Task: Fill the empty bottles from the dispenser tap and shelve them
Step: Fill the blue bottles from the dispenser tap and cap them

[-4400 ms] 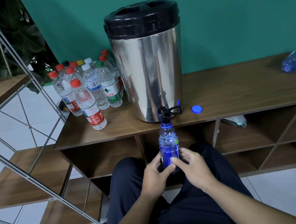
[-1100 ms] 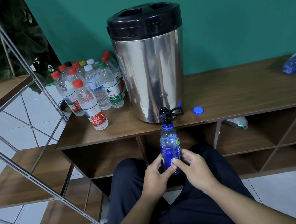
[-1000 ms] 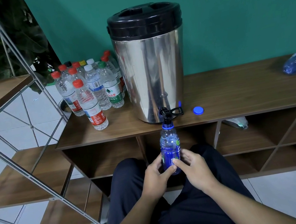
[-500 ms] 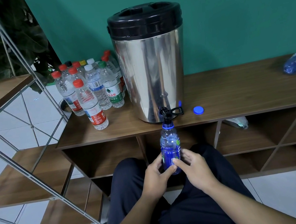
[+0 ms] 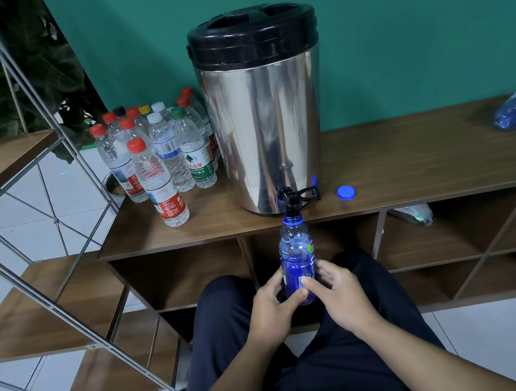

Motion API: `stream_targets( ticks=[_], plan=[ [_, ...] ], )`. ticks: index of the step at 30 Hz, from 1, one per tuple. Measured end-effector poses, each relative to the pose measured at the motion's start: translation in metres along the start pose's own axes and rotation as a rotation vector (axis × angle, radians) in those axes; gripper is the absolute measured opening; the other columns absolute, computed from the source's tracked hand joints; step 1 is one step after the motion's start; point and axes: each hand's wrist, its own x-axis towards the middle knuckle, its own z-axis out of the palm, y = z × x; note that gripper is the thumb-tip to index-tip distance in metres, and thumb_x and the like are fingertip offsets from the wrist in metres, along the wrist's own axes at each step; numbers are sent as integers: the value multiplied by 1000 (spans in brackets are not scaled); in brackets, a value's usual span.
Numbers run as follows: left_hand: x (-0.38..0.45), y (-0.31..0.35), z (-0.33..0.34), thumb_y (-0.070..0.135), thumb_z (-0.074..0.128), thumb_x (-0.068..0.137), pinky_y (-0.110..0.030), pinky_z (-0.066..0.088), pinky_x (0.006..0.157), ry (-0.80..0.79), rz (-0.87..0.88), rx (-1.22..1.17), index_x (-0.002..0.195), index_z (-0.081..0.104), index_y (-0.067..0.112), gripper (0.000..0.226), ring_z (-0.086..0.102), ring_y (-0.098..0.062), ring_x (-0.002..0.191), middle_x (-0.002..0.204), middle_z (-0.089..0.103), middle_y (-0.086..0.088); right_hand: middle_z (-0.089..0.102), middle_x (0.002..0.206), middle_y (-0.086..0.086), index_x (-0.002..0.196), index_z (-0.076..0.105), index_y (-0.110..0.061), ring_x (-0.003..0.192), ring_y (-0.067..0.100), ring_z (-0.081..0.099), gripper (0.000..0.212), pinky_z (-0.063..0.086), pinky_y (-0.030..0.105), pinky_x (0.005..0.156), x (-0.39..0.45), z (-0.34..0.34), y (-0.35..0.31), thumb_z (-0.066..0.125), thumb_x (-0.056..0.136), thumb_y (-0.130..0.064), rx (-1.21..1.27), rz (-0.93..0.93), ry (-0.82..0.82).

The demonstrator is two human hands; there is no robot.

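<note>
A wooden cabinet (image 5: 411, 150) carries a steel dispenser (image 5: 263, 120) with a cluster of capped bottles (image 5: 158, 150) to its left. Below its black tap (image 5: 289, 202) stands the blue bottle (image 5: 297, 260) — upright, mouth right under the spout — gripped low by the left hand (image 5: 271, 311) and right hand (image 5: 340, 297). A loose blue cap (image 5: 346, 192) lies beside the tap.

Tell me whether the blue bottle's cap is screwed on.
No: the blue cap lies on the cabinet top, apart from the blue bottle.

Green-label bottle (image 5: 195, 158) reads 天山泉 (纯净水 beneath).
</note>
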Motion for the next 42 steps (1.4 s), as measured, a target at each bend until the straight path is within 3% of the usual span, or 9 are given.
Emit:
stream_targets(
  ticks=[15, 33, 42],
  plan=[
    [1, -2, 1, 8, 77, 105, -52, 54, 120, 7, -4, -15, 151, 68, 25, 49, 71, -18, 135, 140, 78, 4, 79, 126, -18, 135, 74, -22, 123, 1, 72, 35, 55, 15, 100, -1, 1, -1, 75, 104, -8, 12, 4, 11],
    [0, -1, 0, 10, 76, 106, -51, 53, 121, -7, 3, -2, 152, 67, 28, 50, 70, -18, 137, 142, 77, 5, 79, 123, -25, 129, 73, -31, 121, -3, 71, 35, 51, 8, 96, -4, 2, -9, 74, 103, -6, 22, 1, 19],
    [0, -2, 1, 8, 76, 106, -52, 53, 121, -1, -6, -13, 152, 67, 27, 51, 71, -17, 136, 141, 77, 5, 80, 124, -20, 130, 74, -28, 122, 1, 72, 34, 53, 12, 98, -3, 1, -7, 74, 104, -7, 22, -3, 13]
  ],
)
